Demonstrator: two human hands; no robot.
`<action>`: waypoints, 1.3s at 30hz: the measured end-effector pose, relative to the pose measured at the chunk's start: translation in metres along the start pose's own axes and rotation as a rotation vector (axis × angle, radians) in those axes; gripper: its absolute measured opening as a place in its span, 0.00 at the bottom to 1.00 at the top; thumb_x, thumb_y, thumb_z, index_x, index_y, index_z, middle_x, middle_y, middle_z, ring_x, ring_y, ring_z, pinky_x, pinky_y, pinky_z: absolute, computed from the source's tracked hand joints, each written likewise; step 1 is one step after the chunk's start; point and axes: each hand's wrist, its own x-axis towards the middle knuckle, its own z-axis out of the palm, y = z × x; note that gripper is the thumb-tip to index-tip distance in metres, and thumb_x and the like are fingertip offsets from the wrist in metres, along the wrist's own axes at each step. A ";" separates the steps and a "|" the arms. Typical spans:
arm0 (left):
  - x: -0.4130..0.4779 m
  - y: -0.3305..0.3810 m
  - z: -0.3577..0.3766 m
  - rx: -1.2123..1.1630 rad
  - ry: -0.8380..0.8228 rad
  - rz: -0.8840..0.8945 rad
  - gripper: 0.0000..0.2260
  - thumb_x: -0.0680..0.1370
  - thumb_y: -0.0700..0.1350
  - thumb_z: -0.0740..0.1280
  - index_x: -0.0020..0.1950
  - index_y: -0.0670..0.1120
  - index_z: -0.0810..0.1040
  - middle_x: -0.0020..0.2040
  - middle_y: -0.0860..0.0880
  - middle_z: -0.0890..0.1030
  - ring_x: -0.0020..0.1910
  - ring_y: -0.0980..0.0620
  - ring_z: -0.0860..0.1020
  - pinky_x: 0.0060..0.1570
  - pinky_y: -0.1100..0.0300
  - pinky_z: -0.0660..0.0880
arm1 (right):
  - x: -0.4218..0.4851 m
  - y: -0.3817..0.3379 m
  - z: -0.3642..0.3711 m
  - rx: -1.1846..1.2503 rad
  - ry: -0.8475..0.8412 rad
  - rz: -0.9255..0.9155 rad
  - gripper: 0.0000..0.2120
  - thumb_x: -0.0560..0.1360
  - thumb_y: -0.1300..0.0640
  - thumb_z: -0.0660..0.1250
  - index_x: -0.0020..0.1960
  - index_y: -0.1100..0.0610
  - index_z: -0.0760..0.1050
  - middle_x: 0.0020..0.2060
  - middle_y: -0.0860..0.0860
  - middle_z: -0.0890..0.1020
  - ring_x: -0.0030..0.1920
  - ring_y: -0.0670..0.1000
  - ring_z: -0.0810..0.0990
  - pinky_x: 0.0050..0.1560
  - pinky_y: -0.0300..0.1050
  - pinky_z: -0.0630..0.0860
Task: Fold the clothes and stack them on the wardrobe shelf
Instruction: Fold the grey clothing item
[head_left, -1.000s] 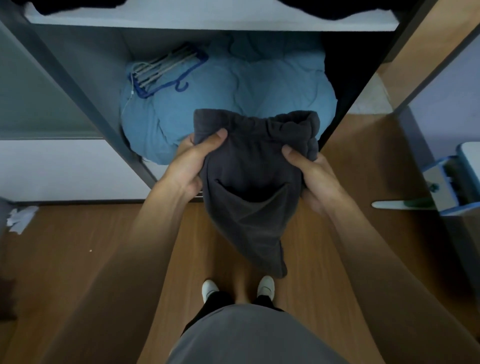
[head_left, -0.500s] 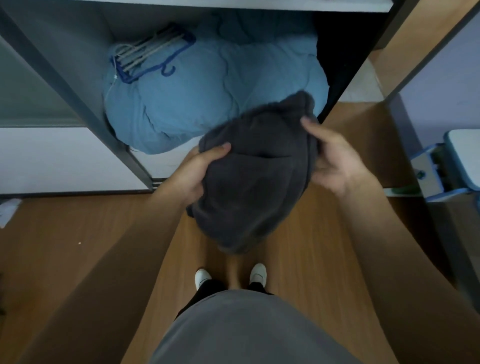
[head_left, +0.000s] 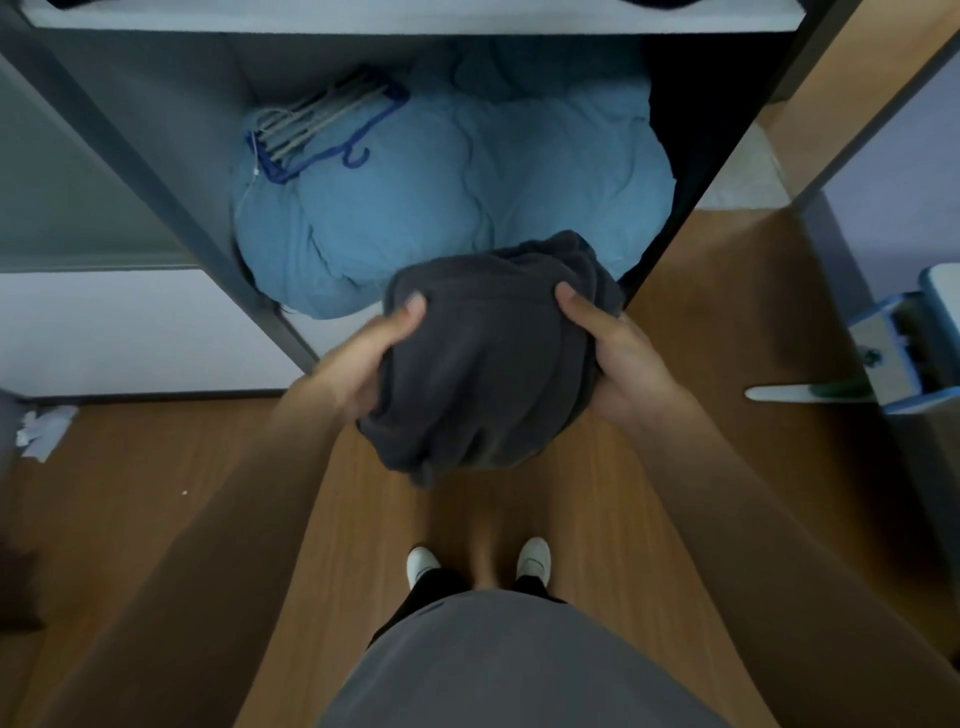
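Garment (head_left: 483, 374), dark grey, fleecy, bunched thick; left hand (head_left: 363, 358) and right hand (head_left: 618, 348) grasp its sides. Blue bedding (head_left: 467, 208) fills wardrobe (head_left: 171, 171) compartment just behind; bare wooden floor (head_left: 156, 493) below.

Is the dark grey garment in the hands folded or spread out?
Folded: the dark grey garment is a compact bundle, gripped by the left hand and right hand.

My only view sits on the person's head, looking steeply down and forward, close over both forearms, toward the open wardrobe (head_left: 171, 171) and wooden floor (head_left: 156, 519).
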 end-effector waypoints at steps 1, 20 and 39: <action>-0.003 -0.005 0.000 0.139 -0.020 -0.023 0.16 0.71 0.58 0.71 0.53 0.49 0.84 0.50 0.51 0.87 0.55 0.51 0.83 0.49 0.60 0.81 | 0.001 -0.004 0.005 -0.006 0.034 0.064 0.20 0.75 0.54 0.73 0.65 0.57 0.77 0.55 0.53 0.86 0.55 0.53 0.85 0.53 0.48 0.82; 0.003 0.003 -0.013 -0.193 -0.024 -0.054 0.17 0.74 0.59 0.66 0.52 0.50 0.87 0.57 0.49 0.85 0.56 0.52 0.83 0.51 0.57 0.80 | -0.011 0.023 0.006 -0.085 -0.041 -0.101 0.14 0.74 0.57 0.74 0.58 0.48 0.82 0.57 0.51 0.85 0.58 0.51 0.83 0.55 0.43 0.81; 0.000 0.000 -0.012 -0.339 -0.027 0.031 0.17 0.78 0.56 0.64 0.55 0.47 0.86 0.59 0.46 0.84 0.58 0.49 0.82 0.51 0.57 0.81 | -0.011 0.035 0.010 -0.101 -0.029 -0.115 0.17 0.75 0.61 0.72 0.62 0.52 0.78 0.57 0.50 0.85 0.59 0.51 0.83 0.56 0.47 0.81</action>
